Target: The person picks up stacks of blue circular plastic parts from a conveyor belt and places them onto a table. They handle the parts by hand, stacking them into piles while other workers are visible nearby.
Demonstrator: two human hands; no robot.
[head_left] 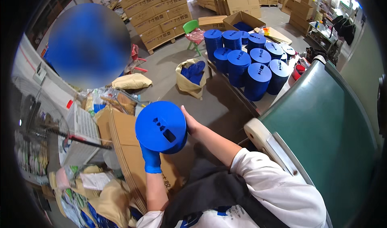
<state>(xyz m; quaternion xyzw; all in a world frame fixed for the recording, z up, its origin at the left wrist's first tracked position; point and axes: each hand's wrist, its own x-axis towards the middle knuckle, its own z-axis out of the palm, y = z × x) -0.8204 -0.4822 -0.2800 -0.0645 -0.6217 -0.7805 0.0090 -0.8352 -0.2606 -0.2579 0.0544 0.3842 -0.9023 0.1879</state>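
Note:
A stack of round blue plastic discs [155, 117] is held up in front of me between my two hands. The top disc has small cut-outs and a dark rectangular slot. My left hand [150, 159], in a blue glove, supports the stack from its left underside; its fingers are mostly hidden beneath. On the right side of the stack, my bare right hand [190, 122] is pressed with its thumb up, the other fingers out of sight. Several similar disc stacks [238, 61] stand on a table ahead to the right.
A green conveyor belt [322, 119] runs along my right. Flat cardboard sheets [125, 147] stand at my left, near a fan [38, 119]. Ahead are a sack with blue pieces [190, 87], a green chair [191, 26] and piled cartons [155, 14]. A blurred blue patch covers the upper left.

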